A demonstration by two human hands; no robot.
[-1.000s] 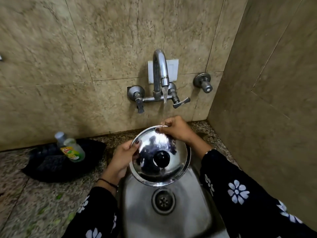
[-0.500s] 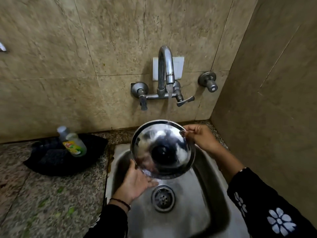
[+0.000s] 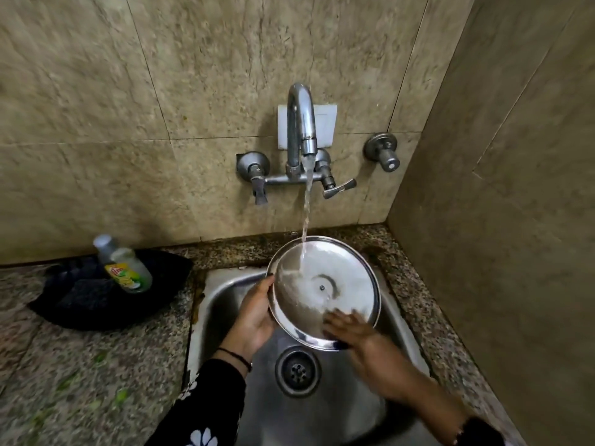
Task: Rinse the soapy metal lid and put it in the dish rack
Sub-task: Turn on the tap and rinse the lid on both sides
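The round metal lid (image 3: 335,278) is held over the steel sink (image 3: 222,294), its inner side with a small centre rivet turned up toward me. Water from the wall tap (image 3: 301,123) falls onto its upper left part. My left hand (image 3: 254,313) grips the lid's left rim from beneath. My right hand (image 3: 360,336) is blurred, with its fingers spread flat on the lid's lower inner surface. No dish rack is in view.
The drain (image 3: 297,370) lies below the lid. A dish-soap bottle (image 3: 130,272) rests on a black cloth (image 3: 80,304) on the speckled granite counter (image 3: 80,381) at left. Tiled walls stand behind and close on the right, with a second valve (image 3: 383,152).
The lid has been flipped from knob side up to inner side up. My left hand moved from under it to its left rim, and my right hand dropped from the top rim onto the inner surface.
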